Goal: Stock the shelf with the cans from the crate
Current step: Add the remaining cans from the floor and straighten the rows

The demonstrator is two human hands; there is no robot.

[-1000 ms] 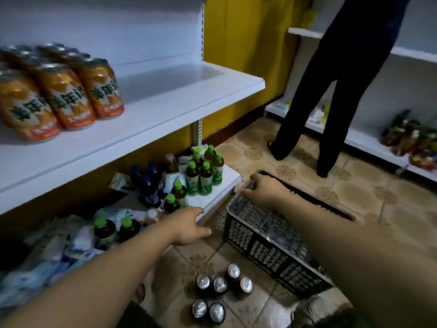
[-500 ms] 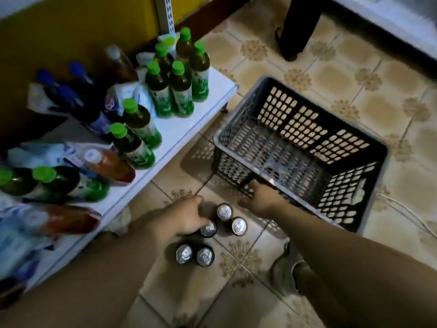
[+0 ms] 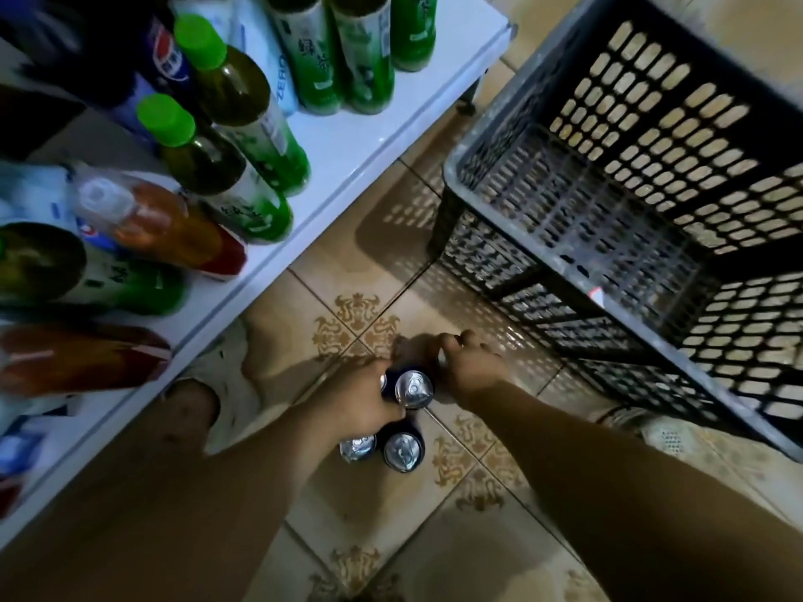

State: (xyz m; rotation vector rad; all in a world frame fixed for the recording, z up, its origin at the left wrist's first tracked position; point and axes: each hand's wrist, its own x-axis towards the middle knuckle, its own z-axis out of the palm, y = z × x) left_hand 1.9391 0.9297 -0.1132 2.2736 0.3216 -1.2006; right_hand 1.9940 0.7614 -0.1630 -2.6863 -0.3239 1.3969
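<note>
Now both hands reach the cans (image 3: 413, 388): left hand (image 3: 365, 406) wrapped round one, right hand (image 3: 467, 369) curled over another, grip unclear. Smooth, rigid, probably heavy — hold the sides.

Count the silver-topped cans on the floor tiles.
3 show: one silver-topped can between the left hand and right hand, two nearer, and. The hands may hide more.

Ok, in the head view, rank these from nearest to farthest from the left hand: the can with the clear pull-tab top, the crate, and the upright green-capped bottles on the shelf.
From the left hand:
1. Can with the clear pull-tab top, touching it on its right.
2. Green-capped bottles, up on the white shelf to the left.
3. Crate, on the floor to the right; close to the bottles' rank.
</note>
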